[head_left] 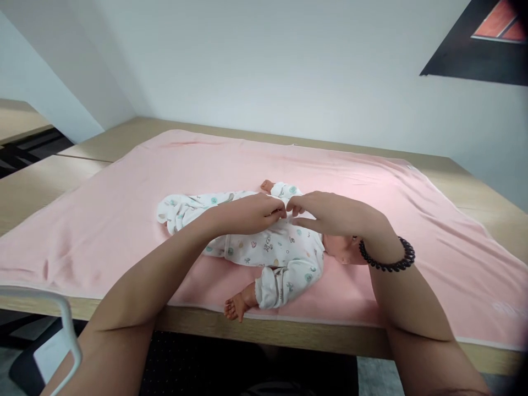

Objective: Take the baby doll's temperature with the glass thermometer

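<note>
A baby doll (344, 250) lies on its back on a pink blanket, its head to the right and partly hidden behind my right wrist. It wears a white romper (268, 247) printed with small animals and green dots. Over the chest of the romper, my left hand (258, 213) has its fingers bent in a pinch; what lies between the fingertips is too small to make out. Facing it, my right hand (330, 213) has curved fingers and a thumb held apart from them, with no object visible between. The fingertips of both hands nearly meet above the garment's front.
The pink blanket (124, 220) covers most of a wooden table (289, 333), whose near edge runs below the doll's hand. A white wall (268, 71) rises behind. At lower left is a white curved chair frame (68, 324). A dark-framed panel (474, 55) hangs upper right.
</note>
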Demonstrator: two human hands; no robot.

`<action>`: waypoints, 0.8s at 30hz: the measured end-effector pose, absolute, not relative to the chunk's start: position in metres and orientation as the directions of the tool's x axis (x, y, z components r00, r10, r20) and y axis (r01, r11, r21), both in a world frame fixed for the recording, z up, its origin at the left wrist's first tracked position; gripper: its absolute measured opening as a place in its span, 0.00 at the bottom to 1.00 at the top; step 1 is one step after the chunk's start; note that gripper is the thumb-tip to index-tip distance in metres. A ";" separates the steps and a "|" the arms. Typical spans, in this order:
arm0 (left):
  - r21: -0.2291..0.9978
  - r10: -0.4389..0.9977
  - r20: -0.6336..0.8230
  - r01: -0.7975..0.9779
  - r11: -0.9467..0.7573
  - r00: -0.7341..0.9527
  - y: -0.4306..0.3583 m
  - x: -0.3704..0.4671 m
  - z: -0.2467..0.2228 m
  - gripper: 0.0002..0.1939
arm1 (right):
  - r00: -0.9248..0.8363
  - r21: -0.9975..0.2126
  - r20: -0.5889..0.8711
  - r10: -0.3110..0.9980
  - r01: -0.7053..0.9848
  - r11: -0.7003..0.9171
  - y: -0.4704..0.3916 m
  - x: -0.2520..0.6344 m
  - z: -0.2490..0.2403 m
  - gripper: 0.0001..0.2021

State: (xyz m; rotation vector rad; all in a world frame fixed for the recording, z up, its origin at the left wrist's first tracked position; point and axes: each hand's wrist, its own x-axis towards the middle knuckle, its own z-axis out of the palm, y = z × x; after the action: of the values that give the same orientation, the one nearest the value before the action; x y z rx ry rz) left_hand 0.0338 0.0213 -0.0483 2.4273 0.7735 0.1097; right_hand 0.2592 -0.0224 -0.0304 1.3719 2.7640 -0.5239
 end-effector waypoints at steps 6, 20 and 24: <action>0.543 0.514 -0.089 0.474 -0.693 0.853 0.022 0.038 -0.050 0.07 | -0.619 -0.202 -0.188 0.762 0.784 0.587 -0.026 0.245 -0.030 0.10; 0.583 0.471 -0.056 0.412 -0.700 0.880 0.038 0.037 -0.063 0.11 | -0.473 -0.054 -0.186 0.861 0.880 0.472 -0.031 0.229 -0.027 0.12; 0.480 0.432 -0.021 0.389 -0.786 0.901 0.034 0.040 -0.058 0.11 | -0.497 -0.052 -0.200 0.845 0.866 0.497 -0.028 0.231 -0.031 0.13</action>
State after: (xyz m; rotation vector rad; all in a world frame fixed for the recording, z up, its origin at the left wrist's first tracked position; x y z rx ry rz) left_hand 0.0397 0.0340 -0.0583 2.5784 0.5939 0.1228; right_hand 0.2310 -0.0277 -0.0314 1.4896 2.5875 -0.2190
